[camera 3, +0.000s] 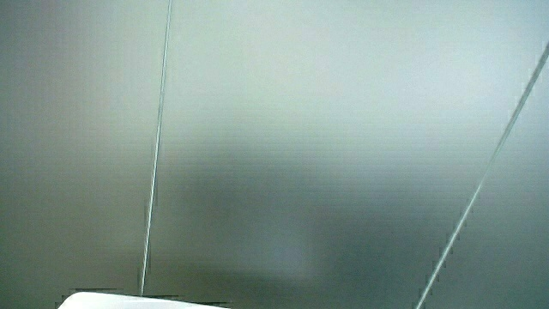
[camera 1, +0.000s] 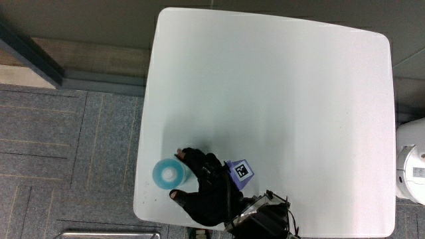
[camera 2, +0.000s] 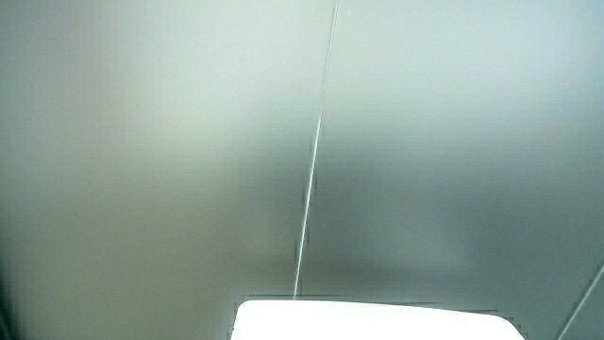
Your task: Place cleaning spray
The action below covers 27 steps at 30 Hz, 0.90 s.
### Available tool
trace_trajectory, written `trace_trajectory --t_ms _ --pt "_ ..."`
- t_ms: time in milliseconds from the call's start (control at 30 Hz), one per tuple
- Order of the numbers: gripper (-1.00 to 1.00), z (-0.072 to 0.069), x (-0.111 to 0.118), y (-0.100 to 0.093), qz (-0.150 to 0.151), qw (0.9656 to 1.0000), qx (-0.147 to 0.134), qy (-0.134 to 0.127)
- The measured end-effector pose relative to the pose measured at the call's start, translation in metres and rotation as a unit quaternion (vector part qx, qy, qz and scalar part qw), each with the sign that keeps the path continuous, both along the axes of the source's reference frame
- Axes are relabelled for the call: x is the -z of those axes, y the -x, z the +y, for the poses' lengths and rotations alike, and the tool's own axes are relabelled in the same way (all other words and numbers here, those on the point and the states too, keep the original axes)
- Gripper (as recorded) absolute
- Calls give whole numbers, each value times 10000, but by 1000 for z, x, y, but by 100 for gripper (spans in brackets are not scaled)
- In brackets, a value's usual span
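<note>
Your hand is at the corner of the white table that is nearest to you. It wears a black glove. On its back sits a small patterned cube, blue at the sides with a black and white square on top.

Your hand is wrapped around the cleaning spray. From above, the spray looks like a round blue thing with a pale middle. It stands upright on the table, close to the table's edge. You see its top and not much of its sides.

Your fingers curl around the part of the spray that is farther from you. Your thumb curls around the part that is nearer to you. So your hand is closed on the spray, with the spray held between fingers and thumb. You cannot tell from above if the bottom of the spray touches the table or is just over it.

Your forearm reaches in over the table's near edge, and a dark strap or band with small parts sits on it.

The rest of the table top is white and plain. The floor beside the table is grey carpet in squares. A white round thing stands on the floor by the table's edge, well apart from the spray.

Both side views show only a pale wall with thin lines on it, and a small white bit of the table at the edge.
</note>
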State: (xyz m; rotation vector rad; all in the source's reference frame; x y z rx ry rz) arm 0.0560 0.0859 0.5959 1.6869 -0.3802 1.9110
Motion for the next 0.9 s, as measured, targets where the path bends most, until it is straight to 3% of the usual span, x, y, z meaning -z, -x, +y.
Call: trace_trajectory --t_ms 67,100,200,233,267,300,333,367,400,433,467,500,533,600,633,667,700,733,767,800,833,900 --pt "-85 0 -4 0 211 9998 19 -63" --pt "-88 -1 1 2 73 10000 33 55" --pt "-97 1 -5 1 233 9997 41 76" --pt "-100 0 -4 2 246 9996 109 -50" --pt "-100 0 -6 1 442 9989 166 24" --pt "-100 -1 1 3 276 9995 146 13" --pt "-100 -2 2 3 292 9993 206 100" --pt "-100 -2 -1 3 375 9990 220 -55" --pt "-100 -2 2 3 353 9992 205 18" --pt "-100 -3 1 3 255 9994 189 -127" --pt "-100 -2 1 2 443 9988 215 -38" --pt "-100 -3 1 2 510 9982 226 -205" --pt "-100 -3 3 1 601 9978 273 -94" --pt "-100 -4 5 -1 732 9968 252 -214" --pt "-100 -4 6 -3 946 9946 253 -345" --pt "-100 -4 12 -5 1309 9908 318 -93" --pt "-100 -3 11 -9 1799 9829 383 -24" --pt "-100 -5 15 -7 919 9938 187 -596" --pt "-100 -3 12 -12 1629 9849 325 -497" --pt "-100 -2 17 -13 1776 9832 355 -244" --pt "-100 -1 14 -16 2006 9785 368 -310" --pt "-100 1 5 -20 1278 9902 80 -559"
